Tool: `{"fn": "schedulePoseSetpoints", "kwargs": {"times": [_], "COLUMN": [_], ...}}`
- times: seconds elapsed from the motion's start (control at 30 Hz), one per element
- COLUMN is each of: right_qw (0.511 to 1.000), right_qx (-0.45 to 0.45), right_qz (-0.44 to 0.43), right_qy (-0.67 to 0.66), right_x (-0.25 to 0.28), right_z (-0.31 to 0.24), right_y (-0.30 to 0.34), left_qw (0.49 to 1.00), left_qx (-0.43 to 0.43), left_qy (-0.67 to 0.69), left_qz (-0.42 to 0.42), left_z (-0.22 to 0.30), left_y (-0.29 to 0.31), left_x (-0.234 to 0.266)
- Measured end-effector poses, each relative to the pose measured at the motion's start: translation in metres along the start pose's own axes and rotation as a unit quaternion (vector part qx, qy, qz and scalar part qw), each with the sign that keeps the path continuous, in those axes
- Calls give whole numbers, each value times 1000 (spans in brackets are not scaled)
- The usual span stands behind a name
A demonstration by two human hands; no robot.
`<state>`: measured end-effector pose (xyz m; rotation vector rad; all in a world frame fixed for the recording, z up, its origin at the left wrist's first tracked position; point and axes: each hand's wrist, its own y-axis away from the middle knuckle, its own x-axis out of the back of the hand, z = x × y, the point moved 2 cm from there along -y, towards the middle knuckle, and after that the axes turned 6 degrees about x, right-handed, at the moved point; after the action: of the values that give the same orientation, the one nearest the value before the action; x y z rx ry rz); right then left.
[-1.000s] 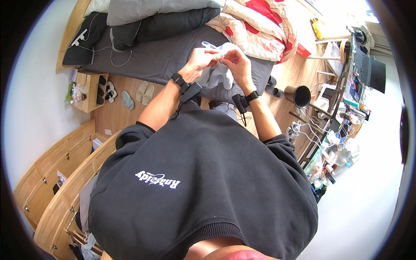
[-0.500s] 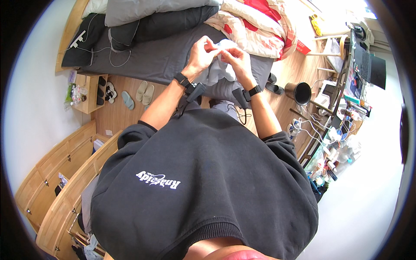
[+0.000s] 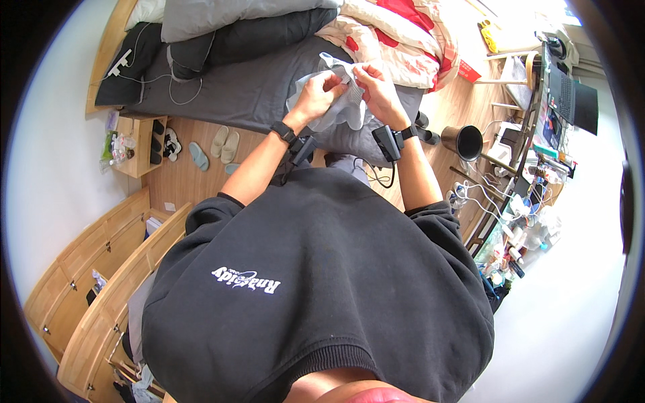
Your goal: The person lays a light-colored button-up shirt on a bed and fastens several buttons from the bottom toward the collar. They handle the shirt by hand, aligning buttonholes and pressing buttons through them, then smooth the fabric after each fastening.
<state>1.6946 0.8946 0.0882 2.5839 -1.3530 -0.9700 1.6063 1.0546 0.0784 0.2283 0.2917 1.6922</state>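
The left hand (image 3: pixel 314 99) and right hand (image 3: pixel 383 93) pinch the pale grey cloth (image 3: pixel 349 111) over the bed's (image 3: pixel 235 97) right part; spreading it seems underway, next calling for firm, even fingertip tension.

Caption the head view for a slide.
Left hand and right hand both gripping a light grey cloth over a dark grey bed sheet.

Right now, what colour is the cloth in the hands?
The cloth is pale bluish grey; the head view shows it best.
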Motion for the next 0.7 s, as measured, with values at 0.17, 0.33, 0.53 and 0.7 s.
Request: {"fn": "schedulePoseSetpoints", "kwargs": {"times": [0.17,0.33,0.53,0.7], "right_qw": [946,913,965,842], "right_qx": [101,-14,59,86], "right_qz": [-24,-137,-130,-87], "right_qy": [308,384,221,526], "right_x": [1,12,28,41], "right_z": [-10,-1,-27,-54], "right_y": [5,8,9,3], "left_qw": [965,996,917,921], "left_qx": [100,60,-11,-9], "left_qy": [240,71,-393,-384], "left_qz": [-22,9,62,58], "left_z": [2,12,21,21], "left_y": [-6,-12,-6,-3], "left_x": [10,19,34,58]}}
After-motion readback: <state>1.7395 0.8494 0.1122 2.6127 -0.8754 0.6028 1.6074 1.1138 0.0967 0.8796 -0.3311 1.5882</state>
